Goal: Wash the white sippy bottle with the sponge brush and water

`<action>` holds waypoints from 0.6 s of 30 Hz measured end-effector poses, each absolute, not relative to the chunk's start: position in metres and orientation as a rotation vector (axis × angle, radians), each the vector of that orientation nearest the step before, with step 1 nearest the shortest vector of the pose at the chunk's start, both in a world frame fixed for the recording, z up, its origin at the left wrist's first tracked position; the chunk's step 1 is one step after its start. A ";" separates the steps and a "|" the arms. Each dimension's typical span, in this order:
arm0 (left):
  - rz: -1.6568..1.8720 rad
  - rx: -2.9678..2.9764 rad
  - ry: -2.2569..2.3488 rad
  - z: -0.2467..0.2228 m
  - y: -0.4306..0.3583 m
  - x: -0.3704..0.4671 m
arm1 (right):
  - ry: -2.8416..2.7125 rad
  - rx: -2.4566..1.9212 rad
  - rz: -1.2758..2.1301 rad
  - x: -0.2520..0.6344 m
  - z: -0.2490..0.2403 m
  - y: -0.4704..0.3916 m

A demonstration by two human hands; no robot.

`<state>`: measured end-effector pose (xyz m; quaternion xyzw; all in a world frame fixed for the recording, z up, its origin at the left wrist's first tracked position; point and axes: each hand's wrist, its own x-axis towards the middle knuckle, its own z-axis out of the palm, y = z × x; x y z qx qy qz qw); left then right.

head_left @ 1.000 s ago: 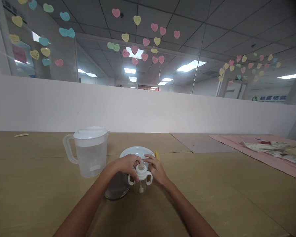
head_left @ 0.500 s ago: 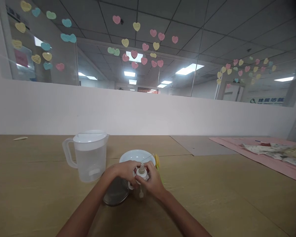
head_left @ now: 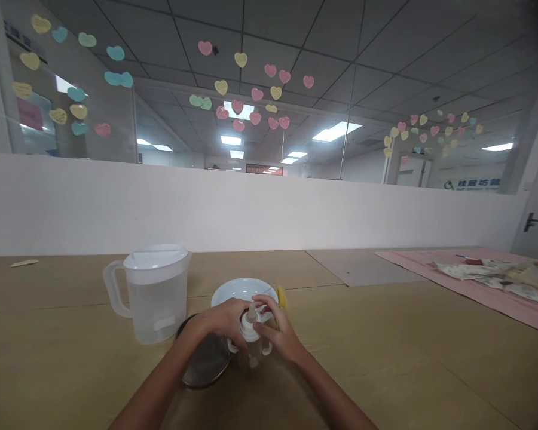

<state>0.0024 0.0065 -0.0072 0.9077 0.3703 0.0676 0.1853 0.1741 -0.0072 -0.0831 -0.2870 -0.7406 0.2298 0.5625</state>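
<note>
White wall [head_left: 251,215], glass window [head_left: 161,119] dotted with heart-shaped notes [head_left: 240,60], bright ceiling panels [head_left: 336,131], brown tabletop [head_left: 407,358].

The pitcher [head_left: 159,298] at left was translucent, smooth plastic; the bowl [head_left: 233,289] glossy white; the round tray [head_left: 208,361] dull grey, metal-looking. The tabletop [head_left: 385,358] looked smooth with a faint sheen, and the pink cloth [head_left: 407,263] at right matt.

- Opens wide on the right, across bare tabletop [head_left: 376,352] to the pink cloth [head_left: 407,267].
- Stops on the far side at the white wall [head_left: 251,215].
- Narrows between pitcher [head_left: 159,301] and white bowl [head_left: 226,289], with the dark round dish [head_left: 208,363] nearer.
- Closes mid-scene at the bottle [head_left: 251,343], between left hand [head_left: 228,321] and right hand [head_left: 278,335].
- Runs free left of the pitcher.
</note>
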 end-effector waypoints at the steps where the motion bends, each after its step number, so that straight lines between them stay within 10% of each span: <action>1: 0.186 2.558 1.041 -0.007 0.006 0.003 | -1.684 -0.683 0.499 0.174 -0.084 -0.006; 18: 0.244 2.507 0.958 -0.010 0.004 0.005 | -1.916 -0.721 0.221 0.169 -0.083 -0.011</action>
